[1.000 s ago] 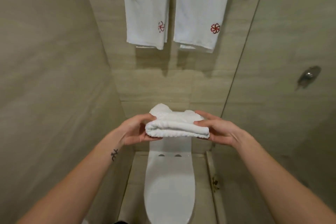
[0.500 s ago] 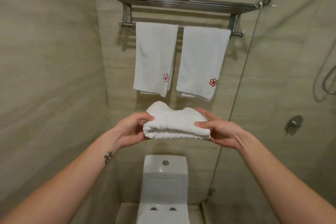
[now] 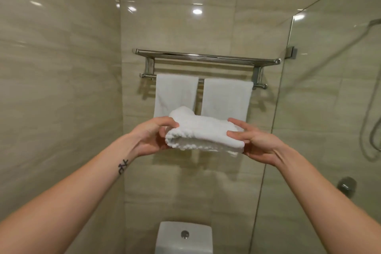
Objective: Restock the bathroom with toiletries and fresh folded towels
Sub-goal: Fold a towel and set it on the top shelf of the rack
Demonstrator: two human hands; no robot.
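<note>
1. Two bare forearms reach up from the bottom corners, the left one carrying a small dark tattoo (image 3: 123,166) near the wrist.
2. The left hand (image 3: 152,136) clasps the left end of a folded white towel (image 3: 203,135), thumb on top and fingers curled beneath.
3. The right hand (image 3: 255,142) grips the right end of the same towel, thumb lying along the top edge, fingers under it.
4. The folded towel sits level between both hands, held in the air at the centre of the view, its rolled fold facing the person.
5. At 6 o'clock, low down, the white toilet tank (image 3: 184,237) shows its round flush button (image 3: 185,234).
6. Past the towel, toward 12 o'clock, two white towels hang side by side on the lower bar: the left hanging towel (image 3: 175,93) and the right hanging towel (image 3: 226,98), their lower ends hidden behind the held one.
7. Above them the chrome towel rack (image 3: 206,57) is fixed to the beige tiled wall.
8. At 3 o'clock a glass shower screen (image 3: 309,109) stands, with a shower hose (image 3: 371,109) and a round valve (image 3: 346,185) behind it.
</note>
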